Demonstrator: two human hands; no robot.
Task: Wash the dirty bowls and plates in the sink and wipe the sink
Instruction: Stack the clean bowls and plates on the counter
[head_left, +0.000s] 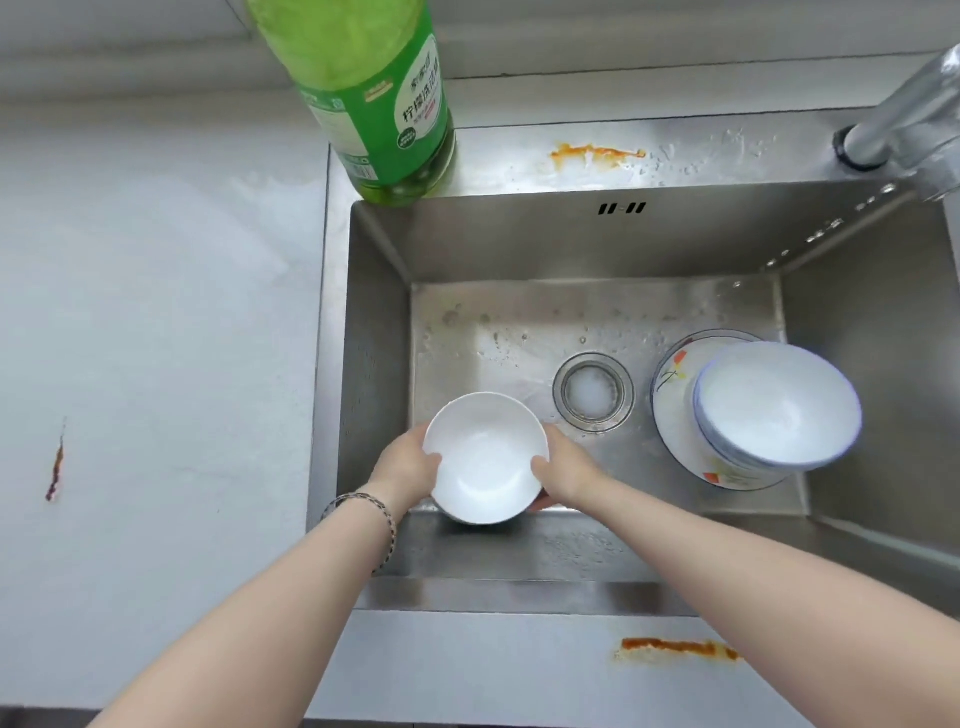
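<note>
- A pale grey bench surrounds the rectangular stainless steel sink.
- A tall green plastic detergent bottle stands at the sink's far left corner.
- Stacked white blue-rimmed bowls sit on a flower-patterned white plate at the basin's right.
- The small round white ceramic bowl is upright at the basin's near left.
- The left hand and right hand each have their grip clamped on its opposite sides, thumbs over the rim.
</note>
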